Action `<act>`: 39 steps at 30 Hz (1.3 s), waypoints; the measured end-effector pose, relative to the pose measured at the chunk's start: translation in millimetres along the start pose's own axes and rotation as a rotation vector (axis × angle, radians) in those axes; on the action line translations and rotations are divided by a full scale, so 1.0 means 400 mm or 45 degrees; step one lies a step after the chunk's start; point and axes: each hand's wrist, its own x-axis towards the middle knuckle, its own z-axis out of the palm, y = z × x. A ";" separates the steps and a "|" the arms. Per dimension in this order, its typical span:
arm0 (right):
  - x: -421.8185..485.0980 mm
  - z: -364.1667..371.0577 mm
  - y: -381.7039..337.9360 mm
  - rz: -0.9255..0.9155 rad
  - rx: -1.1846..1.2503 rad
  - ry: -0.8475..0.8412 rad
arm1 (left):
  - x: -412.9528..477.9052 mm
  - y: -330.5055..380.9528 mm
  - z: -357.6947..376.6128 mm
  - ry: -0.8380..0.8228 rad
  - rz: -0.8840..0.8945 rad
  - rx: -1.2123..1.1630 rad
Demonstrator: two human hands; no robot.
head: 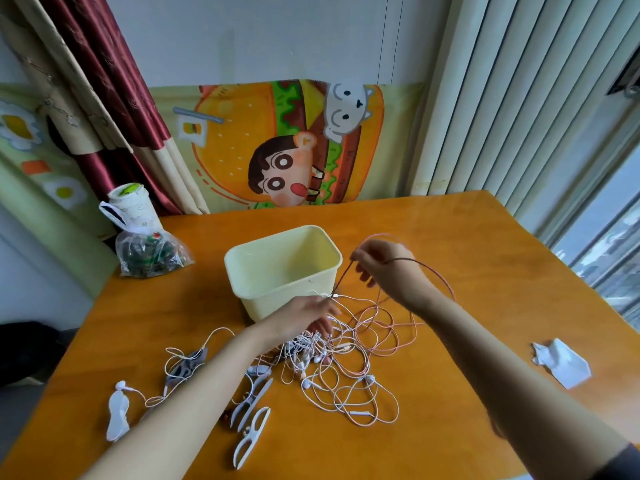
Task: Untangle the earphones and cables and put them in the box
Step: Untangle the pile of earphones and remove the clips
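While pinching a pink cable (440, 275) between thumb and curled fingers (362, 273), holds the right hand (384, 268) raised above the worktop (485, 244), just right of the cream plastic box (263, 303). Carries the cable in a wide loop over and behind that wrist, then straight down from the pinch, past the box's near right corner, into the pile below.

Reaches the left hand (304, 317) forward to the box's near wall, fingertips down among the wires at the top of the tangle. Cannot tell, through the motion blur, whether those fingers grip a strand or only touch it.

Has the white earphones (332, 379) and the rest of the pink cable lying knotted together on the worktop, in front of the box and between the two forearms. Has one more white strand trailing left under the left forearm, across a dark pouch-like thing (187, 365), to a white earbud (120, 385). Has white plastic clips (252, 400) lying just on the near side of the tangle, beside the left forearm.

Sees a crumpled white paper (561, 362) well apart on the right, and a clear plastic bag (152, 258) of dark items at the far left corner, with a white green-lidded cup (130, 202) behind it. Faces a cartoon burger cloth (287, 143) hanging beyond the worktop.
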 end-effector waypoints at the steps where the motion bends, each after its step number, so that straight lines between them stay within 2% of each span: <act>1: 0.006 -0.014 0.003 0.024 -0.020 0.030 | 0.000 -0.017 0.005 -0.021 -0.013 0.055; 5: 0.025 -0.074 0.021 0.113 0.009 0.149 | 0.006 -0.091 -0.002 0.016 -0.123 0.381; 8: 0.035 -0.118 0.032 0.159 0.018 0.251 | -0.003 -0.112 -0.018 0.066 -0.165 0.407; 12: 0.043 -0.161 0.052 0.308 0.032 0.262 | -0.015 -0.006 -0.043 0.515 0.063 0.096; 14: 0.040 -0.159 0.066 0.454 -0.020 0.148 | -0.016 0.074 -0.058 0.698 0.269 0.054; 17: 0.021 -0.123 0.105 0.716 0.010 -0.058 | -0.019 0.158 -0.067 0.729 0.465 0.158; 21: -0.024 -0.066 0.164 0.984 -0.159 -0.536 | -0.005 0.159 -0.078 0.686 0.434 0.269; 24: -0.042 -0.046 0.183 1.034 -0.350 -0.789 | 0.012 0.126 -0.076 0.554 0.322 0.352; 27: -0.037 -0.043 0.147 0.917 -0.503 -0.834 | 0.021 0.109 -0.059 0.401 0.224 0.429; 29: -0.022 -0.035 0.112 0.622 -0.596 -0.622 | 0.027 0.106 -0.043 0.297 0.174 0.463; 31: -0.016 -0.018 0.072 0.226 -0.593 -0.254 | 0.031 0.109 -0.026 0.217 0.158 0.447; 32: -0.016 -0.006 0.051 0.061 -0.552 -0.147 | 0.034 0.112 -0.019 0.190 0.165 0.430; 33: -0.016 0.006 0.036 -0.052 -0.532 -0.140 | 0.035 0.116 -0.013 0.170 0.178 0.423; 36: -0.016 0.028 0.014 -0.104 -0.487 -0.299 | 0.030 0.122 -0.009 0.144 0.211 0.363; 39: -0.002 0.005 0.025 -0.024 -0.468 -0.279 | 0.016 0.092 -0.018 0.122 0.165 0.262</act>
